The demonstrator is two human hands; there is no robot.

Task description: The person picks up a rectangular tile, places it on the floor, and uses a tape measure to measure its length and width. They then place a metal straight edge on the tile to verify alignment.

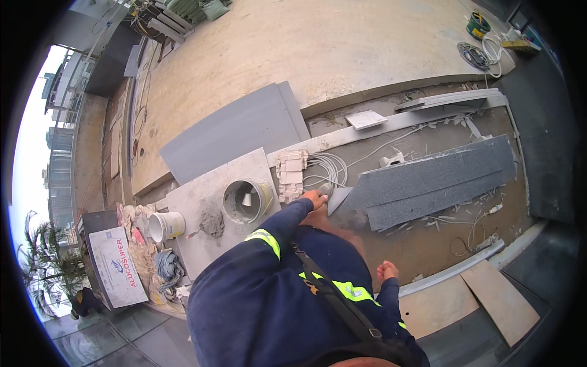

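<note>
My left hand (315,199) is closed beside a small grey triangular piece (338,200), near the left end of a long dark grey slab (437,183). What its fingers grip is too small and blurred to make out. Away from the slab, close to my right side, my right hand (386,270) has its fingers curled in and shows nothing in them. Just beyond my left hand lie a coil of pale cable (330,168) and a stack of beige spacer-like pieces (290,172). Pale haze hangs near the slab's left end.
A mortar-smeared bucket (247,200) stands left of me on a board, by a mortar heap (211,219) and a white bucket (166,226). Large grey panels (235,131) lie farther off. Offcuts and cables litter the ground around the slab. Brown boards (437,306) lie at right.
</note>
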